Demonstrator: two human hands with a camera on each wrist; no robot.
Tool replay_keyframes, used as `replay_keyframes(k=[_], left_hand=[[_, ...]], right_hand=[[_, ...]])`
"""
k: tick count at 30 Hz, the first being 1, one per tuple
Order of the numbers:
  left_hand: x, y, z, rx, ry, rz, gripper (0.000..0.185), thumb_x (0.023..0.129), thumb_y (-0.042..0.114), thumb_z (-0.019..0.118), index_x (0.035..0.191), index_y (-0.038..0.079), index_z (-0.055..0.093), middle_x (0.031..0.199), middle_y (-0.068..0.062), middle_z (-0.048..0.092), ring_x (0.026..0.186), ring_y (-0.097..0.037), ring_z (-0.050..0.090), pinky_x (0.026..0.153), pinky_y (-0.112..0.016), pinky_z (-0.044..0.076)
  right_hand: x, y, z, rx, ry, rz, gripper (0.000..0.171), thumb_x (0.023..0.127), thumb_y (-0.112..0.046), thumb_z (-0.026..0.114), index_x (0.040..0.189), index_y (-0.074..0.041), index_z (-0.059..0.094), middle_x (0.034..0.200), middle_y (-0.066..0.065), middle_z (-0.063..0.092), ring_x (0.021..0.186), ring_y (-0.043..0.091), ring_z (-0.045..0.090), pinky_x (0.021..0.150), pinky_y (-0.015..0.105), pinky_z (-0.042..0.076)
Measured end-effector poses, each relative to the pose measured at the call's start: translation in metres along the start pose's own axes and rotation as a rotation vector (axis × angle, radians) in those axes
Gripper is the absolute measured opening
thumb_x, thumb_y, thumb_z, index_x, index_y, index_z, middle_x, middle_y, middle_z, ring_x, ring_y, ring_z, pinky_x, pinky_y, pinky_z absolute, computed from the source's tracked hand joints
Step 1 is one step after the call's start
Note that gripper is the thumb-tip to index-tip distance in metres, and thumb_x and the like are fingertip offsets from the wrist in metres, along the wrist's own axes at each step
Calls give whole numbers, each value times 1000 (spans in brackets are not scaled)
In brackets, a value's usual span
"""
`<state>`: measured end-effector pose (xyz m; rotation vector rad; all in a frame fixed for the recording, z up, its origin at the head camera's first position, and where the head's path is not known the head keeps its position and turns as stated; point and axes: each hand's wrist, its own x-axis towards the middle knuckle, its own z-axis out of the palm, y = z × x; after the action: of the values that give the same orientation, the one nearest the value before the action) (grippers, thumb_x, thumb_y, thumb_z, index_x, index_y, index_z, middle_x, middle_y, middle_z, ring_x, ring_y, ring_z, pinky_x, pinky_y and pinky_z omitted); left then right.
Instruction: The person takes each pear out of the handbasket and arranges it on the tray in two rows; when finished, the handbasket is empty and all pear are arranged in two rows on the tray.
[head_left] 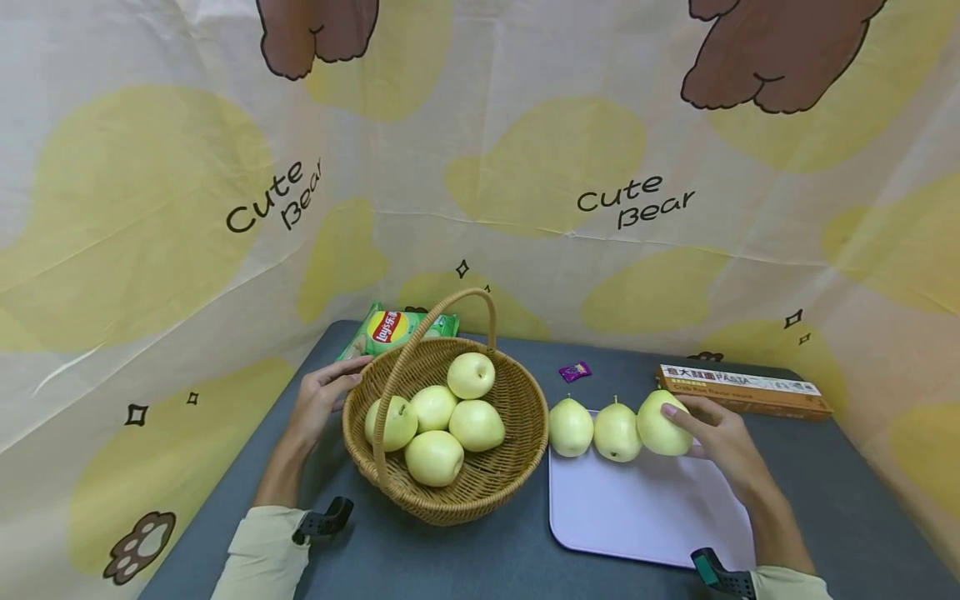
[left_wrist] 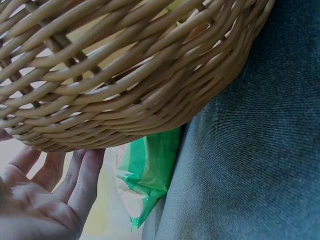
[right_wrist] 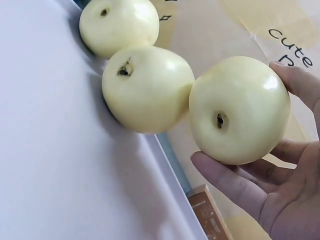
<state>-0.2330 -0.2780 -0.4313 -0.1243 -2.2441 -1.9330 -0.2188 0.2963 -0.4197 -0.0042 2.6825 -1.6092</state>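
Note:
A yellow-green pear (head_left: 663,423) is gripped in my right hand (head_left: 722,442), thumb on one side and fingers curled on the other. It is over the back right of the lilac tray (head_left: 637,517), beside two more pears (head_left: 617,430) standing along the tray's back edge. In the right wrist view the held pear (right_wrist: 240,111) meets its neighbour (right_wrist: 148,90). My left hand (head_left: 322,400) touches the left outside of the wicker basket (head_left: 517,408), its fingers (left_wrist: 84,182) extended against the weave. Several pears (head_left: 435,457) lie inside the basket.
Behind the basket lies a green chip bag (head_left: 390,327). A small purple packet (head_left: 575,372) sits beyond the tray. At the back right is a long pasta box (head_left: 750,393). The basket's tall handle (head_left: 405,358) arches over its left part. A printed cloth backs the table.

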Motion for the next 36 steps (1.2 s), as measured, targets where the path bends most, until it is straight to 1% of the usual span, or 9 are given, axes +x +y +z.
replay_keyframes(k=[3,9,13,16,19,22,26,29,36], left_hand=[[1,0,0,1,-1,1,42,108,19,59,144,-1,64,129,-1,71,108,-3,70,85,-25,63],[1,0,1,0,-3,4,42,108,19,59,144,-1,64,127,2,72,108,-3,71,85,-25,62],[1,0,2,4,-1,8,42,108,19,59,144,-1,64,129,-1,71,108,-2,71,86,-25,62],[1,0,2,3,0,9,42,108,19,59,144,-1,64,131,-2,70,109,-2,70,86,-25,62],[1,0,1,-4,0,6,42,108,19,59,144,-2,64,129,0,71,109,-3,70,86,-25,62],[1,0,1,-8,1,4,42,108,19,58,144,-3,63,126,4,72,108,-3,71,86,-26,63],[1,-1,1,-14,1,6,42,108,18,58,144,-4,63,123,7,72,108,-3,71,85,-26,63],[1,-1,1,-20,4,9,42,108,17,58,144,-5,63,121,9,72,107,-3,71,85,-26,63],[0,0,1,-17,1,11,42,109,17,58,144,-5,63,124,7,71,107,-3,71,85,-26,63]], right_hand=[[1,3,-2,-22,12,14,67,105,-48,65,149,1,56,143,17,59,103,1,61,82,28,61],[2,12,-6,-50,2,69,73,104,-54,63,152,0,54,152,24,53,109,5,56,82,29,60],[4,18,-7,-53,-19,110,77,104,-57,62,154,0,51,154,26,51,110,12,59,82,31,61],[6,22,-6,-74,-29,153,81,103,-60,62,155,1,50,155,27,50,117,22,59,83,32,60],[9,24,-5,-104,-27,191,85,101,-64,62,154,2,50,154,29,49,123,29,57,82,32,58],[11,25,-4,-121,-16,216,87,99,-66,63,152,3,51,151,29,51,120,30,57,79,32,58],[12,26,-2,-139,-16,226,88,98,-67,63,152,2,52,149,28,53,112,26,57,76,33,57],[11,26,-1,-156,-31,224,90,99,-69,61,153,2,51,150,28,52,112,26,57,77,33,54],[11,24,-5,-168,-93,205,88,102,-64,60,159,0,43,158,30,44,125,34,56,83,32,52]])
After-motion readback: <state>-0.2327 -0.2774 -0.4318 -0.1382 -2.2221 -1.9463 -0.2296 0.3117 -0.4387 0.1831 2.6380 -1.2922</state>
